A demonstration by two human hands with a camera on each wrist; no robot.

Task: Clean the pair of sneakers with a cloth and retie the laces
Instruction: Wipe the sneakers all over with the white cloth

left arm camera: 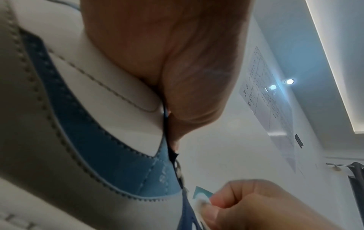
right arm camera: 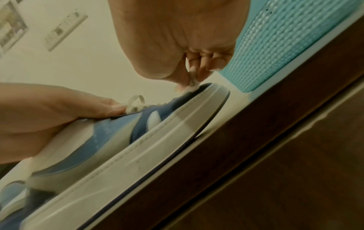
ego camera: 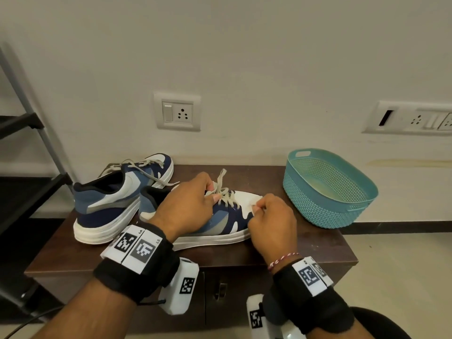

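Near sneaker [ego camera: 220, 223] lies on its sole on the dark wooden tabletop [ego camera: 305, 250], toe pointing right toward the teal basket [ego camera: 327, 189]. Second sneaker [ego camera: 117, 199] stands just behind and to its left, toe toward the wall, its laces loose.

Left hand [ego camera: 186, 204]: forearm enters from lower left, wrist bent over the near sneaker's collar, palm down. Thumb and fingers are closed together on the laces [ego camera: 223, 192] at the tongue; one lace end stands up behind the knuckles.

Right hand [ego camera: 271, 221]: forearm enters from lower right, hand held over the toe. Fingers are curled into the palm, thumb and forefinger pinching a lace end [right arm camera: 192, 80] close to the white toe cap, as the right wrist view confirms.

The two hands are apart, one at the tongue, one at the toe.

Wall sockets [ego camera: 177, 111] sit above the tabletop.
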